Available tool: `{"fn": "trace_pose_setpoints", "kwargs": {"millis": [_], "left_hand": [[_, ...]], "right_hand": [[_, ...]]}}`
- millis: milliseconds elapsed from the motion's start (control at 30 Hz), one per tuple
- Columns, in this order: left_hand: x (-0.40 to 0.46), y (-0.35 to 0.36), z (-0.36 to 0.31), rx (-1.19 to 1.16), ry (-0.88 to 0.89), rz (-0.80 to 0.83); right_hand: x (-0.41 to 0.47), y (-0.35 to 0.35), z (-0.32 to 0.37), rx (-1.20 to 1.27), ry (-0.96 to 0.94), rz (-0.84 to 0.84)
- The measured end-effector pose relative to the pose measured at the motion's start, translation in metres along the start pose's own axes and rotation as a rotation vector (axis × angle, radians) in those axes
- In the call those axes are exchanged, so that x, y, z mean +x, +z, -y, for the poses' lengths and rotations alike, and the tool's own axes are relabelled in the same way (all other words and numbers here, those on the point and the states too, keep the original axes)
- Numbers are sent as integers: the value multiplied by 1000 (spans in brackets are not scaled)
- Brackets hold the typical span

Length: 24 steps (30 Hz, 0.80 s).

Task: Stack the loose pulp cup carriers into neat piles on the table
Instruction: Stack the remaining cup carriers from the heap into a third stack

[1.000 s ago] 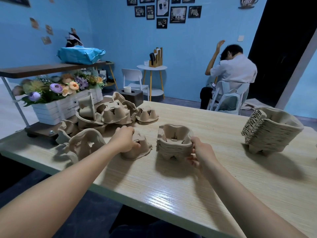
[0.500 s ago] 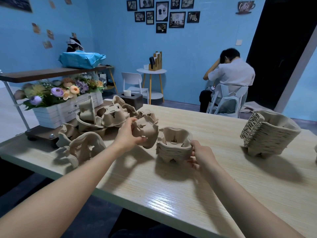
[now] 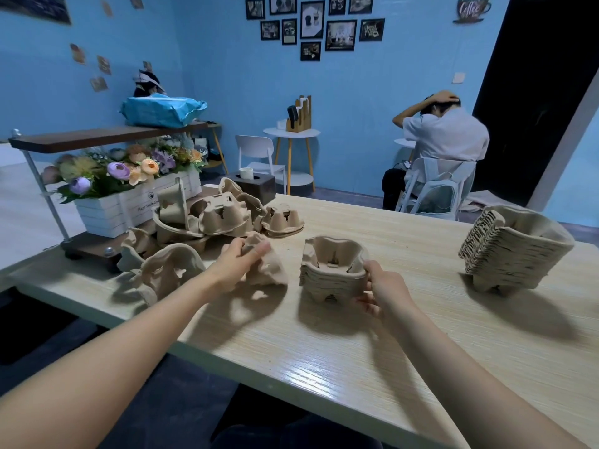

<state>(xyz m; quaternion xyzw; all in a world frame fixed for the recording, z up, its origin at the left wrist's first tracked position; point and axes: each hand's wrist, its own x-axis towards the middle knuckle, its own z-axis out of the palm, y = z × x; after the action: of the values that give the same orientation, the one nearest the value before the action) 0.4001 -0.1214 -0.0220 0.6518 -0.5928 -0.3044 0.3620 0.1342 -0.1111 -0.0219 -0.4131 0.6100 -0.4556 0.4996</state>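
Observation:
My left hand grips a single brown pulp cup carrier, tilted and lifted just above the wooden table. To its right stands a small neat pile of carriers, and my right hand holds that pile by its right side, thumb on the rim. A jumble of loose carriers lies at the table's left end. A tall leaning stack of carriers stands at the far right.
A white crate of artificial flowers sits on a dark stand behind the loose carriers, under a shelf with a blue bag. A dark tissue box stands at the back edge. A person sits beyond the table.
My left hand picked a carrier up off the table, raised it, then brought it lower and turned it. My right hand stayed on the small pile.

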Motion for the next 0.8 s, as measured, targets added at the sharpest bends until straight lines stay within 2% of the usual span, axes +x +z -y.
{"fn": "trace_pose_setpoints", "kwargs": {"millis": [67,200,333,400,500,633,800], "left_hand": [[3,0,-1,-65,-45,-38],[4,6,-1,-1,-64,-39],[0,7,-9,23,-47,-136],[-2,2,-13,-48,-9,-211],[-8,-10,-30,-276,51,-292],[-20,-20,-65,-453,44,-216],[-25,-1,-95,-424,91,-124]], "right_hand": [[0,0,0,-8,-2,1],[0,-1,0,-14,-5,4],[-1,-1,0,-27,-9,6],[-3,-1,1,-22,-11,9],[-4,1,0,-14,-22,22],[-6,9,1,12,-16,65],[-11,19,2,49,9,112]]}}
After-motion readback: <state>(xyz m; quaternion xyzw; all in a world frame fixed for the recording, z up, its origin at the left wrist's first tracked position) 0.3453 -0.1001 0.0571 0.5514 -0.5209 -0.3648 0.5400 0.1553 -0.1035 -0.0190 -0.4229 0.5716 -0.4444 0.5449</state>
